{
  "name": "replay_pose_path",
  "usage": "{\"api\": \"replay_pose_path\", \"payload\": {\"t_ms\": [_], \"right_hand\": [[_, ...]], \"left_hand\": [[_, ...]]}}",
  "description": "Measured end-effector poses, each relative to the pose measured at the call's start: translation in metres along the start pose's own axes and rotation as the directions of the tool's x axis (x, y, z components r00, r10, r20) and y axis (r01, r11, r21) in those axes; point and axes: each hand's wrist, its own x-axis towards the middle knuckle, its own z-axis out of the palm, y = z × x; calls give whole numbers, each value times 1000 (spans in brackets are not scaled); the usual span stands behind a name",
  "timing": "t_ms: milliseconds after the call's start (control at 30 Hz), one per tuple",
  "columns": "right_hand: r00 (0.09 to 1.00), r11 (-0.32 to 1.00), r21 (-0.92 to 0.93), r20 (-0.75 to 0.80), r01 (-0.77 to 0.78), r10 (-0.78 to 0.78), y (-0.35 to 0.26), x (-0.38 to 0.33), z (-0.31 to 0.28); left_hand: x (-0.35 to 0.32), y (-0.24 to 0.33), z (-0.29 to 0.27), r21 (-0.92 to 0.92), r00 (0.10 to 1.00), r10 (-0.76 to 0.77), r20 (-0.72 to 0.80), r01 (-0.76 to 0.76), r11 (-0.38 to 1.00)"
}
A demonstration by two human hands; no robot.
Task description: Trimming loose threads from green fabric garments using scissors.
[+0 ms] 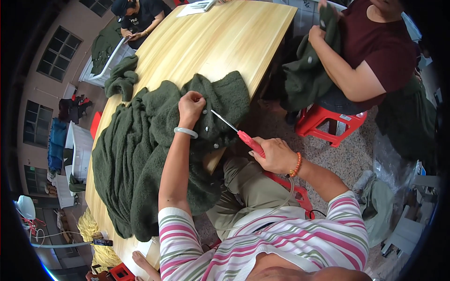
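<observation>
My right hand (276, 156) is closed round the red handle of a soldering iron (244, 136), a tool with a thin metal shaft. A pale cord runs down from beside that wrist. The shaft points up and left, its tip close to the shiny buttons (206, 128) on a dark green knit garment (161, 117). My left hand (191, 107) is closed in a pinch on the garment, just left of the topmost button. What lies between the fingertips is too small to make out. The garment spreads in thick folds over the table's near edge and my lap.
The pale wooden table (211, 37) stretches away ahead. Another green knit piece (123, 77) lies at its left edge. To the right, a person (375, 51) handles a similar garment beside a red stool (330, 124). A person (140, 18) sits at the far left near a white bin (110, 58).
</observation>
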Motion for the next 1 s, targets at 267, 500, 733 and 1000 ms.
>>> {"api": "replay_pose_path", "payload": {"t_ms": [267,500,733,1000], "right_hand": [[1000,997,-80,-30,-6,4,-7,1,1],[997,997,-40,-15,69,-70,-15,-3,5],[996,995,-32,7,93,-92,6,-35,3],[994,981,-189,112,42,-21,-13,-45,7]], "left_hand": [[-24,-6,-12,-719,993,-98,62,113,685],[-38,-6,-19,-470,962,-125,-244,-4,883],[-121,38,-15,118,983,159,-91,-148,982],[-112,4,-16,-106,985,127,-120,-140,984]]}}
